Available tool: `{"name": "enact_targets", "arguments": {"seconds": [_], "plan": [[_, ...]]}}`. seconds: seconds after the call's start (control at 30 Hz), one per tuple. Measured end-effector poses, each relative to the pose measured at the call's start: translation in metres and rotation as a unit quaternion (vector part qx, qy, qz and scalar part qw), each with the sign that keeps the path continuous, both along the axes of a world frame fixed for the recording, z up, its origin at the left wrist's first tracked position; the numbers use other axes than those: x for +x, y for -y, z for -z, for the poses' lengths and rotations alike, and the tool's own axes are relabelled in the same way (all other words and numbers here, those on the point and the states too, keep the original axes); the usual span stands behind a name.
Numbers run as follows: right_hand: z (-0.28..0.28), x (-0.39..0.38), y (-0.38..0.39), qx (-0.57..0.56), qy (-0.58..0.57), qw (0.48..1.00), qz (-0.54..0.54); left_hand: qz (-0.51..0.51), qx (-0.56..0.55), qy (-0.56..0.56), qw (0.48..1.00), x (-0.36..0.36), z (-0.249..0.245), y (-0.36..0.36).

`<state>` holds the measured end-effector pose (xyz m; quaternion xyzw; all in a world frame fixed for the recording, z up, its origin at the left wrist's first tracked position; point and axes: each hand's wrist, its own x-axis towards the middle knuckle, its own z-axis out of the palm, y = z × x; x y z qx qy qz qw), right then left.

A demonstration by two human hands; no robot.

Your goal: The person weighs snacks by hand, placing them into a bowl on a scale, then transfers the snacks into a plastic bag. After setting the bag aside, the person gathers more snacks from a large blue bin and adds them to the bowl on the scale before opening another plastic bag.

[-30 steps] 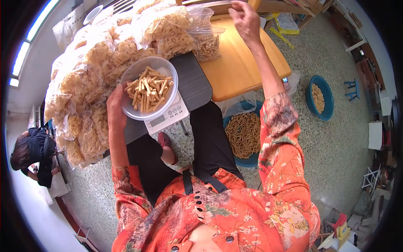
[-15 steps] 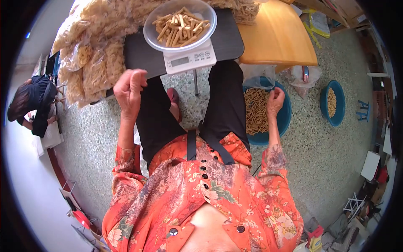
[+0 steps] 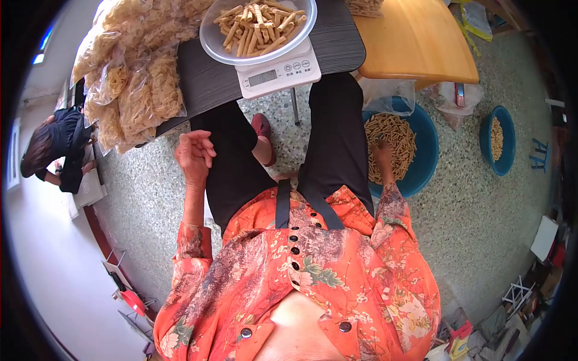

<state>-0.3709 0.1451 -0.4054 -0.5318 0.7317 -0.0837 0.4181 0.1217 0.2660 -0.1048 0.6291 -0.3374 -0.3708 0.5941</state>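
My right hand (image 3: pixel 383 157) reaches down into a blue basin (image 3: pixel 428 147), its fingers among a pile of short tan snack sticks (image 3: pixel 398 129); the fingertips are hard to see. Held in the air beside my thigh, my left hand (image 3: pixel 195 157) has loosely bent fingers, slightly apart, with nothing in them. Above it, on a dark table (image 3: pixel 198 78), a clear plastic bowl (image 3: pixel 208 45) of similar sticks (image 3: pixel 256 27) rests on a white digital scale (image 3: pixel 280 73). The readout is too faint to read.
Filled plastic bags (image 3: pixel 141 90) are heaped at the table's left. A yellow wooden surface (image 3: pixel 415 42) adjoins on the right, a clear bag (image 3: pixel 391 96) hanging below its edge. A second basin (image 3: pixel 509 144) and a blue stool (image 3: pixel 539 154) stand farther right. Another person (image 3: pixel 66 138) bends over at far left.
My right hand has gone from the basin's far side down into the sticks. My left hand has dropped slightly away from the table and its fingers have loosened. The whole view has shifted.
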Motion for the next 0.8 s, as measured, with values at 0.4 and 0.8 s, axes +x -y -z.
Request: {"name": "enact_targets", "arguments": {"seconds": [0.4, 0.8], "plan": [[0.07, 0.024, -0.044, -0.099, 0.107, 0.988, 0.044, -0.032, 0.074, 0.157, 0.984, -0.003, -0.011, -0.004], [-0.01, -0.006, 0.011, -0.156, -0.028, 0.987, -0.019, -0.059, 0.075, 0.128, 0.987, -0.007, -0.046, 0.005]]}}
